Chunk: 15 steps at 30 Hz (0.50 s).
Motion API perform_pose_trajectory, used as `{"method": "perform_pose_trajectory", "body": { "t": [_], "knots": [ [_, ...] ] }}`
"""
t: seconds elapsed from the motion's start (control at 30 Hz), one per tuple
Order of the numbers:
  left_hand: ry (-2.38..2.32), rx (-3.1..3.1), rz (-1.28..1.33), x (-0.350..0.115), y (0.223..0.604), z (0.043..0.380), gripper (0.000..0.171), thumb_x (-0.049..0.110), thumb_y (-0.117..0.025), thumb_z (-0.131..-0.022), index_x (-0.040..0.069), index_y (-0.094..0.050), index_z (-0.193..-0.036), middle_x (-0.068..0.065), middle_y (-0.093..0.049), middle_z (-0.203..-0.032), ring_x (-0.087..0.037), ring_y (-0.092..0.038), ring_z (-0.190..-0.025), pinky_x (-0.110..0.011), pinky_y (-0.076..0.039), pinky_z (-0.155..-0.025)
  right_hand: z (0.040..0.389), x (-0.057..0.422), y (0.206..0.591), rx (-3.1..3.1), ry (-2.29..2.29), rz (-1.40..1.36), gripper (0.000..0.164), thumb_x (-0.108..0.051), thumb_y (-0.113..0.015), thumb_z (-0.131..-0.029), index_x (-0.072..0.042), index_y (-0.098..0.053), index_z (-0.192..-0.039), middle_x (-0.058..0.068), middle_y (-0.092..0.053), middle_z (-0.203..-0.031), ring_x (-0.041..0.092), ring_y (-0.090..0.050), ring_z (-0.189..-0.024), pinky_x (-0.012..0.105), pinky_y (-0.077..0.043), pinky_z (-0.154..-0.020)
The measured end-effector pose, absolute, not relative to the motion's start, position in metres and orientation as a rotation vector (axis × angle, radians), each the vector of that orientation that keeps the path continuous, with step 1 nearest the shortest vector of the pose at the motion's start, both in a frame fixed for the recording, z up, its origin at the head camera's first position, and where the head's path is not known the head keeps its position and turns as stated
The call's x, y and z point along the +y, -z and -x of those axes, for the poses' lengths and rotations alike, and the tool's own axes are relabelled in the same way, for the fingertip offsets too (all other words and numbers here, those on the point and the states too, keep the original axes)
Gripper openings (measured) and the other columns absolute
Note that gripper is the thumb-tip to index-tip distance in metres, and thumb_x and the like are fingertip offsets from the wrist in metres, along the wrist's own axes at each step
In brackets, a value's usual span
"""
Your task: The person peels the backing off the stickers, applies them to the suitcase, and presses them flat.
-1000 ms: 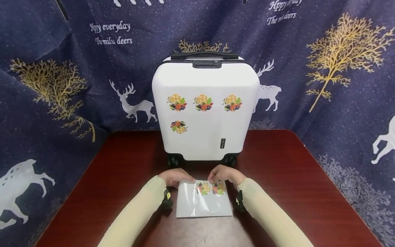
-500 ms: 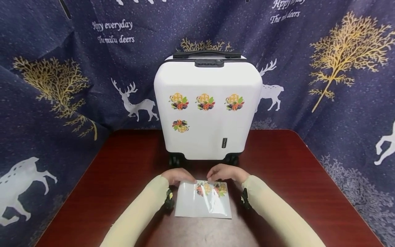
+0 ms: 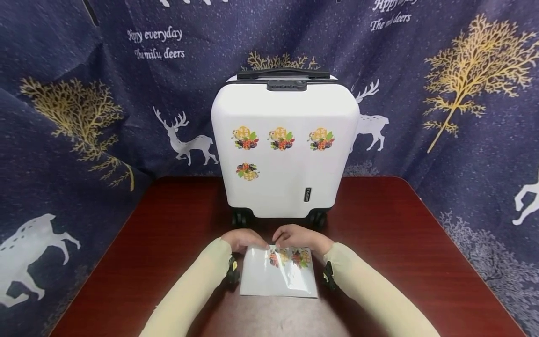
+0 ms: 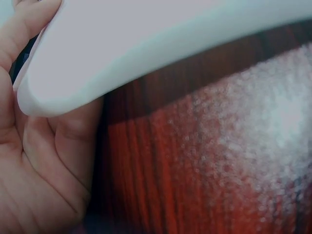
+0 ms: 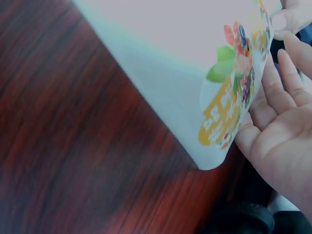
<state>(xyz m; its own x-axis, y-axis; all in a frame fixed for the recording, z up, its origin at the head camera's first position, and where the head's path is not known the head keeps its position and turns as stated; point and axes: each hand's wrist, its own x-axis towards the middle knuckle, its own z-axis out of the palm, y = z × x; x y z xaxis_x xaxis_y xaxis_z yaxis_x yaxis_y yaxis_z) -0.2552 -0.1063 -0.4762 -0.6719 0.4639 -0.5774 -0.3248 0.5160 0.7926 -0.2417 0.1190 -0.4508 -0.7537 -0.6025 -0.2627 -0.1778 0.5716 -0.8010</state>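
Thumb and fingers of the left hand [image 3: 244,239] pinch a glossy white sheet [image 3: 263,281] near the left part of its far edge, with the gap closed down to the thickness of the sheet. The right hand [image 3: 302,238] is bent over the same edge, its fingertips just beside the left thumb; the space between its thumb and first finger looks narrow, and whether it pinches anything (the tips crowd together there) I cannot tell. Between the two forearms, in front of the suitcase [image 3: 282,196], the sheet lies over the table [image 3: 379,234] with two fruit stickers [image 3: 301,258] on its far right part.

From the left wrist, the fingers behind the sheet come into sight, which the head view hides, along with a rounded corner and an edge curving over the wood. The right wrist view shows the right palm, its lower fingers loosely bent beside the sheet, and one sticker close up, with a green leaf and pale lettering on yellow. Only the head view takes in the whole suitcase, which stands upright and bears four fruit stickers [image 3: 281,139]: three in a row and one below the leftmost.
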Motion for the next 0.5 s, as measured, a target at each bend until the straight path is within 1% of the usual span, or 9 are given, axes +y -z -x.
{"method": "perform_pose_trajectory", "body": {
  "t": [0.2,0.3,0.43,0.5],
  "knots": [
    [-1.252,1.953,-0.128,-0.107,0.478,0.254,0.031,0.019,-0.069,-0.089,-0.004,-0.074,-0.110,-0.004,-0.074,-0.088,-0.013,-0.068,-0.079,-0.029,-0.061,-0.075,0.240,0.114,0.453,2.323,1.082,0.641,0.020,-0.004,-0.070,-0.088,0.000,-0.071,-0.108,0.013,-0.076,-0.105,0.009,-0.065,-0.090,0.022,-0.054,-0.079],
    [-1.255,1.950,-0.134,-0.107,0.479,0.254,0.030,0.019,-0.070,-0.089,-0.003,-0.075,-0.108,-0.003,-0.074,-0.087,-0.013,-0.068,-0.079,-0.030,-0.061,-0.075,0.238,0.112,0.452,2.336,1.085,0.666,0.021,0.000,-0.069,-0.086,0.002,-0.072,-0.106,0.015,-0.076,-0.102,0.008,-0.065,-0.086,0.022,-0.055,-0.076],
    [-1.268,1.908,-0.151,-0.109,0.477,0.254,0.030,0.019,-0.069,-0.091,-0.004,-0.075,-0.110,-0.002,-0.075,-0.088,-0.012,-0.069,-0.080,-0.030,-0.061,-0.076,0.238,0.109,0.453,2.374,1.077,0.675,0.017,0.000,-0.073,-0.086,0.002,-0.074,-0.102,0.014,-0.076,-0.096,0.007,-0.064,-0.082,0.021,-0.054,-0.073],
    [-1.278,1.870,-0.151,-0.111,0.476,0.255,0.030,0.019,-0.069,-0.092,-0.005,-0.074,-0.111,-0.003,-0.075,-0.090,-0.013,-0.070,-0.081,-0.030,-0.061,-0.077,0.238,0.108,0.454,2.395,1.074,0.658,0.015,-0.001,-0.075,-0.086,0.000,-0.075,-0.101,0.013,-0.077,-0.095,0.006,-0.065,-0.080,0.020,-0.054,-0.072]
  ]
}}
